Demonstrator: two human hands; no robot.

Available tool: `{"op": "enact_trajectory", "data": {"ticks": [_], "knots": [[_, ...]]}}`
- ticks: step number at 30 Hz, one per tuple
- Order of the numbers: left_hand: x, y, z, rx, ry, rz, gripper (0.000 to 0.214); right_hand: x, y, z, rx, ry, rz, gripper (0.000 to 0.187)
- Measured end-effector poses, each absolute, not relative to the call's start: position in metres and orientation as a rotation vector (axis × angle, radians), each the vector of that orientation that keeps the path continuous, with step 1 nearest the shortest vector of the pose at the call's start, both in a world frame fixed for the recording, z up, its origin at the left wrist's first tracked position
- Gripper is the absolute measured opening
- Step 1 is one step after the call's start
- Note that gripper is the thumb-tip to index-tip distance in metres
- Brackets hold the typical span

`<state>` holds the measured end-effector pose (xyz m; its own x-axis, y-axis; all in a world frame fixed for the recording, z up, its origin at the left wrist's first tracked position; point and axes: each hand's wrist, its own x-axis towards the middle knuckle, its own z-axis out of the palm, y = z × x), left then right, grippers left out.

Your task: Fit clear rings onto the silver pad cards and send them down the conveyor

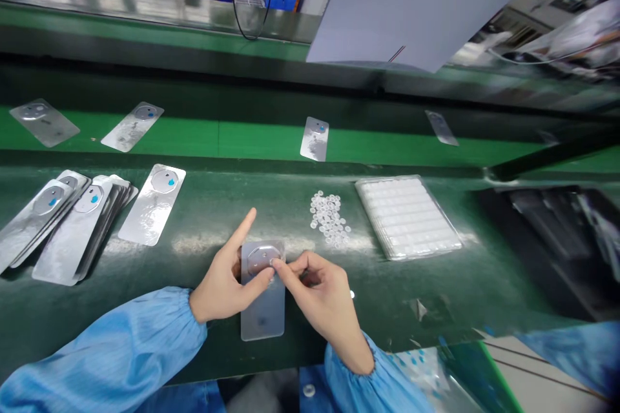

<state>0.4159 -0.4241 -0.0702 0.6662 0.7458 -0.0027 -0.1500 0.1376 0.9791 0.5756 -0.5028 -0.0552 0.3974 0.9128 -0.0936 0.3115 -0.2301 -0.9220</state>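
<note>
A phone back cover [263, 317], grey and film-covered with a round camera area at its top, lies in front of me. At its left edge is my left hand [223, 284], index finger stretched away and thumb across the cover just below the camera circle; its other fingers are partly hidden. My right hand [317, 290] pinches with thumb and index finger at the circle's right side. A tiny clear ring [274, 262] seems to be between those fingertips, mostly covered. A loose pile of similar small clear rings [330, 219] lies beyond my right hand.
Stacked back covers [72, 232] lie at the left, with a single cover [152, 206] beside them. Clear ribbed trays [409, 216] are stacked right of the rings. More covers [314, 139] rest on the green belt [242, 135]. Black trays [557, 239] stand far right, near another person's blue sleeve [576, 352].
</note>
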Motion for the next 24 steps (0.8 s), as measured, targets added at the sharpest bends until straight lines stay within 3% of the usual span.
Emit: {"op": "enact_trajectory", "data": {"ticks": [7, 14, 20, 24], "knots": [[0.421, -0.413, -0.076, 1.055, 0.697, 0.646, 0.087, 0.588, -0.486, -0.065, -1.446, -0.892, 1.181, 0.048], [0.426, -0.394, -0.071, 0.806, 0.848, 0.748, 0.066, 0.593, -0.496, -0.082, -1.371, -0.899, 1.194, 0.057], [0.437, -0.256, -0.016, 1.003, 1.097, 1.065, 0.064, 0.596, -0.493, -0.093, -1.391, -0.869, 1.192, 0.059], [0.405, -0.199, 0.029, 1.202, 1.251, 1.179, 0.045, 0.598, -0.495, -0.09, -1.391, -0.888, 1.204, 0.06]]}}
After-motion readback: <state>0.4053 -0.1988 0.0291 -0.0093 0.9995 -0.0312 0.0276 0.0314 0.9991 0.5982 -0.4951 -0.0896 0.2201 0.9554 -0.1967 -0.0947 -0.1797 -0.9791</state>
